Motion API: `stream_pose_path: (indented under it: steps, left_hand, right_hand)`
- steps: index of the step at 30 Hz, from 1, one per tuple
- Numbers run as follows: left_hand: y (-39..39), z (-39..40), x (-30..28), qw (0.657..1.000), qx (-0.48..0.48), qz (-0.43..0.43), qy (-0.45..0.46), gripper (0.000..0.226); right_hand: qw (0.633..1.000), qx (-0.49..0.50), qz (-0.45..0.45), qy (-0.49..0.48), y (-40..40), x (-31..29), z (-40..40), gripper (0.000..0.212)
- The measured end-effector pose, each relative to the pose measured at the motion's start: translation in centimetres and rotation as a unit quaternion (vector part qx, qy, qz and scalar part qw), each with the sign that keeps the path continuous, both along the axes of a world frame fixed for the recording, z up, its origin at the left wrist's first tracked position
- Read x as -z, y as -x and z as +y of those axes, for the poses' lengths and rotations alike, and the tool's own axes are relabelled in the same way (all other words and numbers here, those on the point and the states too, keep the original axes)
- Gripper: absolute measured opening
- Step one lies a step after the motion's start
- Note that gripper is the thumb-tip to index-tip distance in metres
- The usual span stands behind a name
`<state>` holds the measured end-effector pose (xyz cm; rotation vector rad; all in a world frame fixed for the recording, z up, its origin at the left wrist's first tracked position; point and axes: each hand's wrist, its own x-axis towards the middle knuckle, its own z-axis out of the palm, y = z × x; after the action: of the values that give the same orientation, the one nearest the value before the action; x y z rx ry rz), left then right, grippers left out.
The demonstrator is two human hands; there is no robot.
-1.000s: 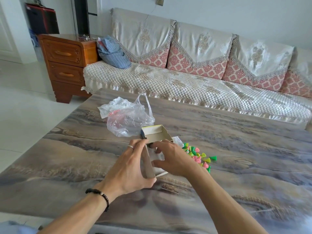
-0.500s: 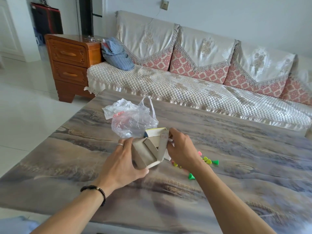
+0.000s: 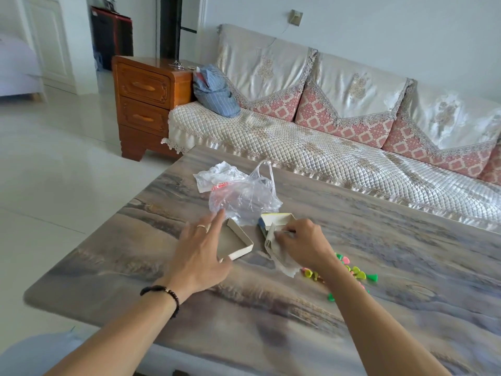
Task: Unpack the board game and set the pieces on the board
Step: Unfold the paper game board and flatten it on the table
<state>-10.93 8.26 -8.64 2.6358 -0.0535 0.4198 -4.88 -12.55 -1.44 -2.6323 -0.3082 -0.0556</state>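
An empty grey cardboard box tray [image 3: 236,241] lies on the table [image 3: 379,267], its left side under my left hand [image 3: 199,255], whose fingers are spread flat. The other box half [image 3: 278,219], with a yellow rim, sits just behind my right hand [image 3: 303,244]. My right hand pinches a folded white paper sheet [image 3: 282,256], which I take for the game board. Small green, yellow and pink cone-shaped pieces [image 3: 355,272] lie scattered to the right of my right wrist, partly hidden by the forearm.
A crumpled clear plastic bag [image 3: 241,196] lies just behind the boxes. A sofa [image 3: 325,150] runs along the table's far edge, with a wooden drawer cabinet [image 3: 146,104] at its left. White tiled floor lies left of the table.
The box has come apart: the grey tray now lies flat under my left hand, which has opened. My right hand has taken hold of the folded paper.
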Motion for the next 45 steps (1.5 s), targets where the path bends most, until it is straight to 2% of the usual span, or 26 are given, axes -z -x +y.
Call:
stream_pose_path:
  steps: [2, 5, 7, 9, 12, 14, 16, 18, 20, 23, 26, 27, 29, 32, 36, 39, 45]
  left_hand:
    - [0.5, -1.3, -1.6, 0.992, 0.073, -0.017, 0.096, 0.083]
    - [1.2, -4.3, -3.7, 0.964, 0.155, 0.004, 0.217, 0.081]
    - [1.2, -6.1, -4.3, 0.952, 0.175, 0.004, 0.251, 0.072]
    - [0.9, -7.4, -4.7, 0.951, 0.169, -0.02, 0.257, 0.052]
    - [0.5, -8.6, -5.2, 0.937, 0.158, -0.016, 0.313, 0.031]
    - [0.5, -9.4, -5.9, 0.917, 0.16, 0.015, 0.364, 0.024]
    - [0.6, -10.2, -6.9, 0.898, 0.167, 0.05, 0.404, 0.02]
    - [0.7, -11.0, -7.5, 0.893, 0.174, 0.068, 0.41, 0.015]
    - [0.5, -11.6, -7.7, 0.901, 0.154, 0.071, 0.398, 0.003]
    - [0.1, -12.5, -7.7, 0.917, 0.1, 0.056, 0.381, 0.015]
    - [-0.3, -13.4, -8.1, 0.917, 0.085, 0.041, 0.388, 0.019]
    - [-0.3, -13.7, -8.2, 0.914, 0.087, 0.042, 0.394, 0.019]
    - [-0.3, -14.2, -8.4, 0.909, 0.107, 0.056, 0.398, 0.016]
    - [-0.3, -14.6, -8.3, 0.908, 0.156, 0.079, 0.381, 0.017]
    - [-0.5, -14.7, -8.1, 0.935, 0.202, 0.053, 0.288, 0.019]
    - [-0.7, -15.0, -8.3, 0.924, 0.241, 0.063, 0.29, 0.02]
    - [-0.5, -15.8, -9.5, 0.885, 0.28, 0.112, 0.355, 0.031]
  right_hand:
    - [1.0, 0.009, -0.005, 0.0, 0.3, -0.3, -0.4, 0.039]
    - [1.0, 0.01, -0.027, -0.001, 1.2, -0.6, -1.1, 0.042]
    - [0.999, 0.006, -0.04, -0.02, 1.8, -0.9, -1.9, 0.043]
    - [0.998, -0.006, -0.032, -0.057, 2.3, -1.2, -3.2, 0.043]
    - [0.988, -0.019, 0.042, -0.147, 3.0, -1.9, -5.6, 0.04]
    - [0.967, -0.025, 0.102, -0.232, 3.4, -2.1, -7.1, 0.039]
    - [0.952, -0.005, 0.132, -0.278, 3.7, -2.2, -8.4, 0.039]
    - [0.946, 0.036, 0.128, -0.295, 3.9, -2.3, -9.3, 0.037]
    - [0.943, 0.075, 0.09, -0.311, 4.0, -2.3, -10.0, 0.035]
    - [0.914, 0.032, 0.087, -0.395, 4.7, -2.7, -11.2, 0.035]
    - [0.952, -0.033, 0.07, -0.295, 5.8, -2.8, -12.1, 0.026]
    - [0.966, -0.026, 0.042, -0.254, 5.9, -2.9, -12.3, 0.019]
    - [0.977, 0.009, -0.01, -0.212, 5.7, -2.8, -12.7, 0.024]
    - [0.969, 0.081, -0.045, -0.229, 5.0, -2.9, -14.0, 0.032]
    - [0.942, 0.121, -0.038, -0.312, 4.7, -3.3, -15.1, 0.03]
    - [0.918, 0.121, -0.016, -0.378, 4.8, -3.9, -15.3, 0.028]
    - [0.936, 0.109, -0.044, -0.332, 4.8, -4.6, -16.5, 0.023]
